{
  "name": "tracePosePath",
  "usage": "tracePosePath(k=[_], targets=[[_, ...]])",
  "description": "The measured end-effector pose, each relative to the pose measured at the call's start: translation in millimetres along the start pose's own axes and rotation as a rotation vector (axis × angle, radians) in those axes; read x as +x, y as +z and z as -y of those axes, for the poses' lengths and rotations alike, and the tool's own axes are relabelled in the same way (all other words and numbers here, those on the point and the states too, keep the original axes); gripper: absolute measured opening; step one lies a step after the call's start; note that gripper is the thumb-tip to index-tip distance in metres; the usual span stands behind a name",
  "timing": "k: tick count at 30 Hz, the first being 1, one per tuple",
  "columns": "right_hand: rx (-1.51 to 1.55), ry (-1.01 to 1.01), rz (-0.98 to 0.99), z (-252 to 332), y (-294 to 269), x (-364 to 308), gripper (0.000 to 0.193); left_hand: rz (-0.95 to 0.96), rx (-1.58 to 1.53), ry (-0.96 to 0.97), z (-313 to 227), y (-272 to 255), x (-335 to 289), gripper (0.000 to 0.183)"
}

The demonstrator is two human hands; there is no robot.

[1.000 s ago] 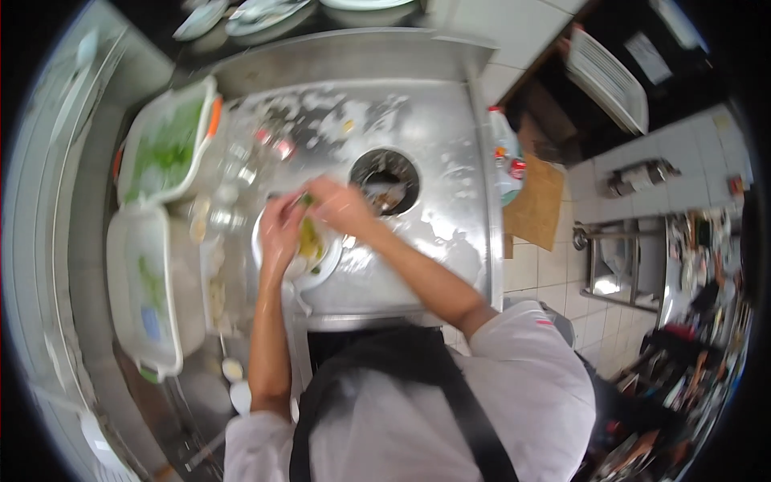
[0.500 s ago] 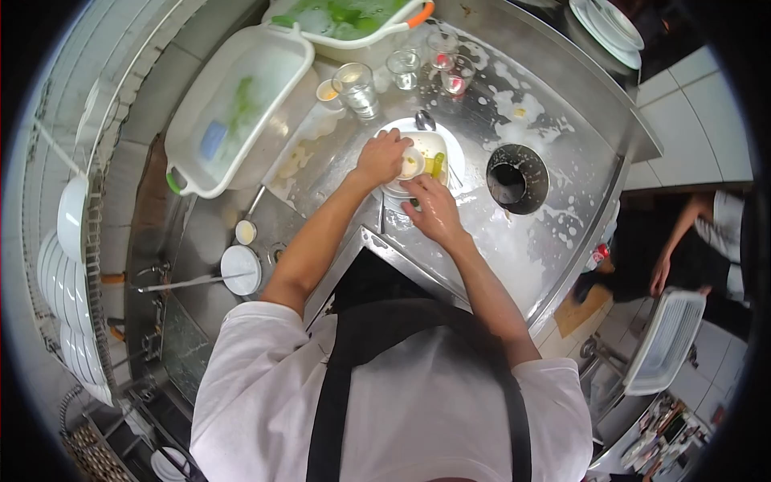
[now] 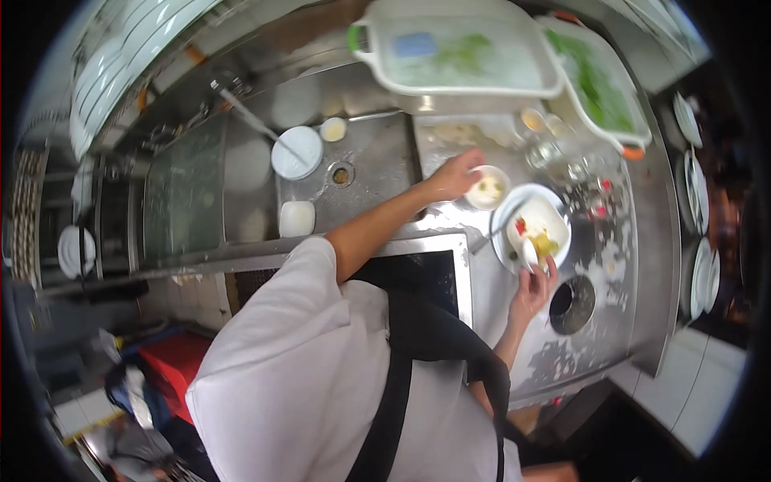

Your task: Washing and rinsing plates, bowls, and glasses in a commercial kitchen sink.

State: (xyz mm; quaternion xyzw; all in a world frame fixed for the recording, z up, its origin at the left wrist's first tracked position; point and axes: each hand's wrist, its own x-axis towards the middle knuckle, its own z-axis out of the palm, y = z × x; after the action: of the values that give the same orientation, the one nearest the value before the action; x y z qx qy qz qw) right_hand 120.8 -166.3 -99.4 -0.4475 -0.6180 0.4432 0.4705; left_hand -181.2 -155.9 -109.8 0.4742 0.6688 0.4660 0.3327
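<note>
My left hand is closed on the rim of a small white bowl with food scraps in it, over the steel counter. To its right stands a white plate with a squarish white dish on it, holding yellow and red food leftovers. My right hand reaches the plate's near side, its fingertips pinching a small white cup at the dish's edge. Cutlery handles stick out from the plate's left side.
A round hole opens in the counter beside my right hand. Two basins of soapy water, a left one and a right one, stand behind. Drinking glasses are near them. The sink at left holds a round white dish.
The view has swung toward the sink. My hands have parted: the left has moved left off the plate with the small bowl, while the right is at the plate's near side.
</note>
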Motion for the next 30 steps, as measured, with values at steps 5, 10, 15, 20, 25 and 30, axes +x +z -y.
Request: tracePosePath(k=[5, 10, 15, 20, 25, 30], targets=[[0.274, 0.012, 0.030, 13, 19, -10, 0.015, -0.302, -0.519, -0.457, 187, -172, -95, 0.032], [0.330, 0.108, 0.135, 46, 76, -13, 0.028, -0.661, 0.539, -0.676, 318, -399, -125, 0.053], [0.310, 0.234, 0.257, 80, 194, -33, 0.025, -0.418, 0.351, -0.204, 292, -492, -99, 0.028], [0.470, 0.461, 0.513, 94, 343, -46, 0.016, -0.397, 0.165, -0.221, 279, -471, -119, 0.030], [0.811, 0.707, 0.763, 90, 502, -58, 0.035, -0.701, -0.466, -0.404, 282, -452, -126, 0.043], [0.742, 0.748, 0.818, 89, 671, -77, 0.028, -0.894, -0.263, -0.380, 268, -446, -138, 0.042]])
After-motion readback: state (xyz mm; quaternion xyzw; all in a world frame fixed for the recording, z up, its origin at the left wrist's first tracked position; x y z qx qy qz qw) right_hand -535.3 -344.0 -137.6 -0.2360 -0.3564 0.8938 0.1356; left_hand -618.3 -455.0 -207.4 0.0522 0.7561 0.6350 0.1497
